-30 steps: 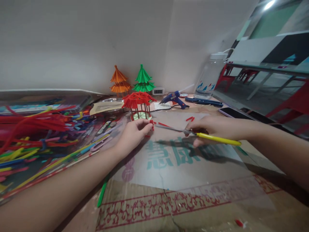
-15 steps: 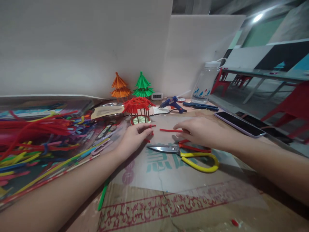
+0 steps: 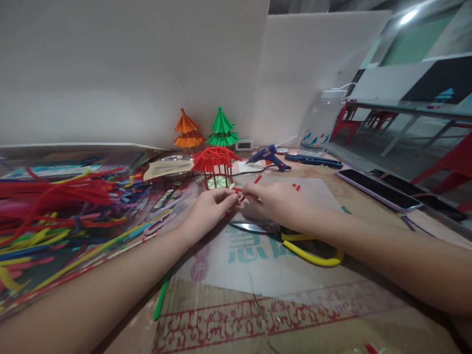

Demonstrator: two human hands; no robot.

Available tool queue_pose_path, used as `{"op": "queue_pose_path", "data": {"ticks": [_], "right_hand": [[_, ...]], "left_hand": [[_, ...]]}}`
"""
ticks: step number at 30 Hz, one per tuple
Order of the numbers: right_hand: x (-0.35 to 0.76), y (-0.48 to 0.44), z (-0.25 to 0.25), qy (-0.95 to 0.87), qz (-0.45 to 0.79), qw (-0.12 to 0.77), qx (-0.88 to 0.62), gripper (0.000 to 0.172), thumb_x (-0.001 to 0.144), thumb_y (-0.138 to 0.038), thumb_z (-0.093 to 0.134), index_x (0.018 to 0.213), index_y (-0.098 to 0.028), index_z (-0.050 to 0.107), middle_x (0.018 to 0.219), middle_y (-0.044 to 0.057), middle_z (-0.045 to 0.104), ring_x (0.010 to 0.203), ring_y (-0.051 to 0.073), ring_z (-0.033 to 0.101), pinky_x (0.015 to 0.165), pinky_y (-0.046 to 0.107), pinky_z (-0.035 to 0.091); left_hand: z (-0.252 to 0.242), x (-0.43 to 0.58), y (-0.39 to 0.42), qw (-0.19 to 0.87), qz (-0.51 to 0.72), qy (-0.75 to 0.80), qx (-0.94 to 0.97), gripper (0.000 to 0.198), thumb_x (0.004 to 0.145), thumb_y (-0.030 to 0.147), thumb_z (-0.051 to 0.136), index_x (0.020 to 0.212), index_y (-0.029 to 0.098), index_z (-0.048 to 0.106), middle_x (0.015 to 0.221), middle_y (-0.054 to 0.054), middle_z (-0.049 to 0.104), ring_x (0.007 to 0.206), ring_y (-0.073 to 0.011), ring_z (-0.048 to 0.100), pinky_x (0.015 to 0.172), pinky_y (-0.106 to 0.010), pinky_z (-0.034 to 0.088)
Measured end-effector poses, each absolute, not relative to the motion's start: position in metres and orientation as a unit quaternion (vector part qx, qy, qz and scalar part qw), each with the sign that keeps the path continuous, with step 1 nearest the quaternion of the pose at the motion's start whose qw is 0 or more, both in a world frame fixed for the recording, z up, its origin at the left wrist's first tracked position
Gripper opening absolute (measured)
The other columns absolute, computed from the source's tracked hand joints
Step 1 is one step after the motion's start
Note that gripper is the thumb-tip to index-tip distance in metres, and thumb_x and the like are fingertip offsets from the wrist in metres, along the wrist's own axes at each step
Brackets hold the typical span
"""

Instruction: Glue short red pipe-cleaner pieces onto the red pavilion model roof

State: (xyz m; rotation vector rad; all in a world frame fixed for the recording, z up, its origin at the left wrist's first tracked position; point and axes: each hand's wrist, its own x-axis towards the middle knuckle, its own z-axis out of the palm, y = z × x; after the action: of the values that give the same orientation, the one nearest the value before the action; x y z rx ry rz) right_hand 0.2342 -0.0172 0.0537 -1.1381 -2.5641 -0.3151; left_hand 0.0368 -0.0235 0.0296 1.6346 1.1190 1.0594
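Red straw piece (image 3: 241, 198) pinched between both hands at the middle of the table (image 3: 368, 324).
Left hand (image 3: 209, 210) and right hand (image 3: 275, 202) meet fingertip to fingertip, each gripping the short piece, most of which the fingers hide. Just behind stands a red straw pavilion (image 3: 215, 166). Yellow-handled scissors (image 3: 291, 241) lie partly under the right wrist, blades only half showing. A glue gun (image 3: 268, 157) and phone (image 3: 376, 189) sit toward the far right edge; loose straws (image 3: 55, 211) crowd the left edge, cut off by the frame.
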Motion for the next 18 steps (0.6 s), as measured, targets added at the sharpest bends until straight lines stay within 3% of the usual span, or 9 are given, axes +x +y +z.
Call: {"op": "queue_pose_path", "data": {"ticks": [6, 18], "right_hand": [[0.237, -0.012, 0.045, -0.882, -0.060, 0.264, -0.386, 0.024, 0.095, -0.032, 0.052, 0.105, -0.022, 0.071, 0.080, 0.005, 0.074, 0.066, 0.016, 0.061, 0.059, 0.025, 0.031], [0.237, -0.015, 0.038, -0.874, 0.069, 0.320, -0.359, 0.019, 0.095, -0.029, 0.053, 0.102, -0.020, 0.068, 0.092, 0.006, 0.075, 0.080, 0.018, 0.068, 0.072, 0.029, 0.045]], "left_hand": [[0.033, 0.037, -0.026, 0.427, 0.405, 0.457, 0.667, 0.029, 0.082, 0.042, 0.066, 0.085, 0.014, 0.073, 0.078, -0.004, 0.072, 0.067, -0.0145, 0.061, 0.063, -0.024, 0.048], [0.030, 0.037, -0.026, 0.434, 0.378, 0.448, 0.684, 0.022, 0.079, 0.037, 0.067, 0.081, 0.017, 0.074, 0.072, -0.001, 0.071, 0.060, -0.0122, 0.057, 0.062, -0.024, 0.047]]}}
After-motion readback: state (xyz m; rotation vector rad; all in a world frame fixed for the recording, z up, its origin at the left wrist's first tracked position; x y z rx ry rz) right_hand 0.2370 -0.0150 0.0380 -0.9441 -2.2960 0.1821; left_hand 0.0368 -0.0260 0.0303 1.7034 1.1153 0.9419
